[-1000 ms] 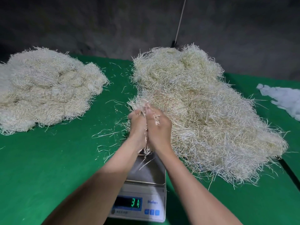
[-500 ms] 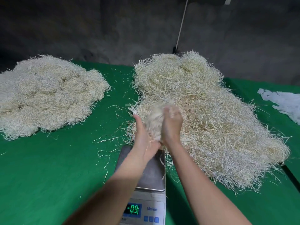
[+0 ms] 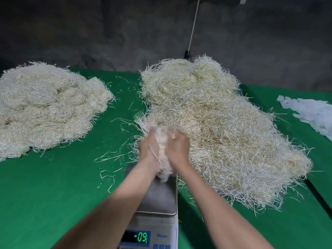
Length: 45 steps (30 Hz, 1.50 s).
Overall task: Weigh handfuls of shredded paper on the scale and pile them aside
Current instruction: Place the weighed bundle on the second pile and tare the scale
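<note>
A handful of pale shredded paper is squeezed between my left hand and my right hand, both curled round it above the far end of the scale. Loose strands hang from the handful down to the steel pan. The scale's green display shows -09. A big heap of shredded paper lies just right of my hands. A second heap lies at the far left of the green table.
Loose strands are scattered on the green cloth left of the scale. White paper scraps lie at the right edge. A dark wall and a thin white cord stand behind the table.
My hands pulled a handful off the big heap's near edge, lifted it and now press it together lower, over the scale pan. The display went from 31 to -09.
</note>
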Motion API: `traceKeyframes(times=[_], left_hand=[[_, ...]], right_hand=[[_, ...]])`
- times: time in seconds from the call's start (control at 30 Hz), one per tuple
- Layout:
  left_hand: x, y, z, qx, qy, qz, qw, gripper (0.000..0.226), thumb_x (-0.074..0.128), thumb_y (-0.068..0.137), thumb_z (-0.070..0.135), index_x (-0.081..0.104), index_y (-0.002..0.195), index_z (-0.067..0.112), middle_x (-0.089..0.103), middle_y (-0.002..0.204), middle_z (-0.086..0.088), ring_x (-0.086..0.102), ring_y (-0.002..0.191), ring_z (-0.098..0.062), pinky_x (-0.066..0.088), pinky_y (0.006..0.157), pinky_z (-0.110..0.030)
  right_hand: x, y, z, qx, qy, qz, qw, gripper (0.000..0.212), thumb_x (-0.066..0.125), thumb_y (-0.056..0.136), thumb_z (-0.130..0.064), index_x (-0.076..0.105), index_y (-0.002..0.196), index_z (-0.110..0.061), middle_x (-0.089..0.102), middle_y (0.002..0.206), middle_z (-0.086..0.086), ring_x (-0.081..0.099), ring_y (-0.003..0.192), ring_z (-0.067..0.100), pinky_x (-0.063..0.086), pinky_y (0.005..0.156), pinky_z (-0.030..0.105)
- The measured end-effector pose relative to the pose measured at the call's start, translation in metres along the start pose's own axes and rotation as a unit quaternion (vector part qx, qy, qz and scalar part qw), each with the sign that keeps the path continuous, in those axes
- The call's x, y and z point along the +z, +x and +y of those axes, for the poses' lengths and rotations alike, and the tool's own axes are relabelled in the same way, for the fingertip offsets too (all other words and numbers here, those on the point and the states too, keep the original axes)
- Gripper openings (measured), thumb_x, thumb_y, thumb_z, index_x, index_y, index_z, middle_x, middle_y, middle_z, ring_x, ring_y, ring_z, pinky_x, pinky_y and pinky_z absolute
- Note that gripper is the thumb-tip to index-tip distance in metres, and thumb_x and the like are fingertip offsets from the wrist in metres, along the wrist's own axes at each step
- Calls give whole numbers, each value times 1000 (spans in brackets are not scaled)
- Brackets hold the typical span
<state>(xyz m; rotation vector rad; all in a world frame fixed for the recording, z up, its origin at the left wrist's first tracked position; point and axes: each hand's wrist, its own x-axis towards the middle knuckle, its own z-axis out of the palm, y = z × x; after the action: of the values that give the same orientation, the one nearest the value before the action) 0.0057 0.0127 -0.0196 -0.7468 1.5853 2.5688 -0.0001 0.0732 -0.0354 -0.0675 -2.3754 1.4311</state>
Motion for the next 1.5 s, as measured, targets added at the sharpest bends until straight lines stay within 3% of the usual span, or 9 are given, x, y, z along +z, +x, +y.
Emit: traceKeyframes(times=[0.23,0.4,0.5,0.6,0.73,0.8,0.9,1.1,1.5], left_hand=[[-1,13,4,52,63,30,996,45,44,101,25,50,60,10,44,40,4,41,29,-4,30,31,-13],[-3,27,-11,-19,58,60,996,43,48,98,38,57,75,3,43,53,-2,45,48,-16,35,47,-24],[-12,37,-6,139,195,114,964,47,41,101,36,39,60,14,33,50,2,33,42,-12,23,43,-24],[-2,22,-16,157,215,-24,964,44,38,102,36,56,68,14,55,57,2,54,46,-6,43,48,-21],[-2,6,-11,57,75,-166,982,41,34,99,44,63,107,16,72,89,10,68,76,4,52,60,-16],[-7,4,-20,160,140,-148,966,45,40,93,52,47,133,33,51,118,30,52,100,20,43,83,-11],[3,1,-33,149,162,-109,969,69,49,85,59,33,145,29,34,145,12,36,132,-7,33,100,-27],[15,19,0,122,38,59,990,29,58,93,34,56,74,12,60,53,6,54,49,-11,41,40,-15],[6,29,-19,4,113,41,993,44,44,96,47,52,88,4,52,74,-7,53,66,-18,49,63,-32]], right_hand=[[15,-20,6,15,52,-23,998,34,44,100,-23,54,68,-19,53,63,-4,44,48,3,34,47,14],[-8,7,21,179,172,-104,963,29,46,98,-25,43,121,-8,49,129,8,55,101,18,48,90,38],[-7,-13,15,127,310,-142,931,67,48,84,-57,29,141,-28,32,136,-20,43,106,-6,26,106,35],[0,-8,7,41,149,-122,980,72,29,79,-80,31,140,-41,29,144,-24,38,117,-12,30,99,23],[-16,27,20,155,206,62,964,40,36,99,-43,59,96,-10,60,85,13,58,67,23,50,60,28],[-21,42,25,260,292,70,918,42,36,100,-41,54,100,-3,57,88,19,62,79,33,56,71,38],[-7,32,15,241,297,35,923,26,35,102,-27,52,107,-9,55,96,7,56,75,24,49,57,27],[4,3,23,-40,-114,-25,992,26,42,101,-21,54,80,-13,56,74,0,48,59,12,38,51,22],[-23,7,25,30,8,-106,994,28,30,102,-33,45,83,-19,44,72,-5,41,61,7,36,59,23]])
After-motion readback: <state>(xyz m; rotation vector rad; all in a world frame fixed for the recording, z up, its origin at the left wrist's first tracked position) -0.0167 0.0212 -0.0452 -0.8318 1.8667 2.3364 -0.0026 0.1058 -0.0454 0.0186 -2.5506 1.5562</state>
